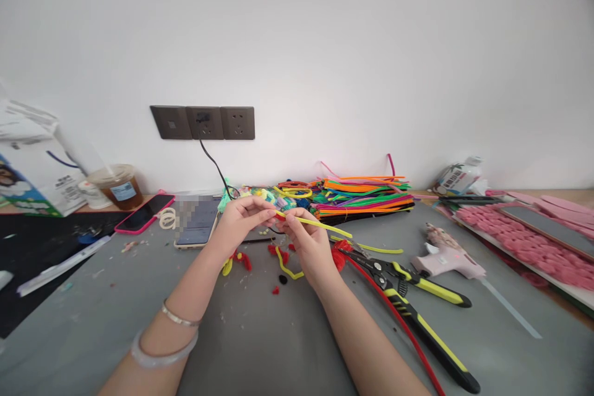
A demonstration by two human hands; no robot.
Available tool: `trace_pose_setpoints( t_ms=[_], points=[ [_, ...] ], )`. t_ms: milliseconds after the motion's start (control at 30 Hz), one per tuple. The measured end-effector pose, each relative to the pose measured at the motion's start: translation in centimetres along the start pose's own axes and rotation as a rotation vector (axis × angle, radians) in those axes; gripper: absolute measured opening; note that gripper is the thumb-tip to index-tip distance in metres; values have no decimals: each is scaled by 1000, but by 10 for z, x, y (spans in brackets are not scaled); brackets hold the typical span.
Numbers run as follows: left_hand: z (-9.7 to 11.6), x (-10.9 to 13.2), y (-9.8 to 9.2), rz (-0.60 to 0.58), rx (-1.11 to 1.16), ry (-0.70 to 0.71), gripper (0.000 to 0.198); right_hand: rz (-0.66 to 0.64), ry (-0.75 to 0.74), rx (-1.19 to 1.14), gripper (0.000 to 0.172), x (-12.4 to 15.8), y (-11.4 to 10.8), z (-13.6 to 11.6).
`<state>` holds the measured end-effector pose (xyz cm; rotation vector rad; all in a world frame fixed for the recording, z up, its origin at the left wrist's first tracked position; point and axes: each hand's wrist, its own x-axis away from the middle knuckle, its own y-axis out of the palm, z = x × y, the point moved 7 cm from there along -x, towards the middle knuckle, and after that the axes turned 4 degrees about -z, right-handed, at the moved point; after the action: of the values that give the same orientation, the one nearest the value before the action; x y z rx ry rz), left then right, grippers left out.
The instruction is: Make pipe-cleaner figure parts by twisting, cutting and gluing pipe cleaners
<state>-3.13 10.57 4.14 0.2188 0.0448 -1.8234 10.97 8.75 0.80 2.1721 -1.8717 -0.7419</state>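
We see the left hand (241,215) and right hand (309,244) both pinching a yellow pipe cleaner (320,224) above the table (260,334). Black-and-yellow pliers (417,303) lie just right of the right hand.

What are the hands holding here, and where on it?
The left hand and right hand both pinch a yellow pipe cleaner near one end; the rest sticks out to the right.

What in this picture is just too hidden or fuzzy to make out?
Head view:
Where the left hand and right hand pinch the pipe cleaner: fingers cover it.
The tablet screen: blurred out.
The box at left: cut by the edge.
The cup label: too small to read.
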Motion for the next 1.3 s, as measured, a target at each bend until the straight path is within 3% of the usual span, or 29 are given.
trace_pose_setpoints(
  t_ms=[367, 567, 967, 1300],
  points=[
    [0, 2, -2, 47, 132, -100, 30, -61, -17, -23, 24, -1, 4, -1],
    [3, 3, 1, 0, 177, -105, 30, -67, -13, -54, 25, 0, 6, -5],
    [1, 3, 7, -144, 198, -95, 20, -225, 68, -154, 24, 6, 20, -3],
    [0, 4, 8, -149, 208, -128, 22, -214, 99, -165, 27, 7, 21, -4]
  ],
)
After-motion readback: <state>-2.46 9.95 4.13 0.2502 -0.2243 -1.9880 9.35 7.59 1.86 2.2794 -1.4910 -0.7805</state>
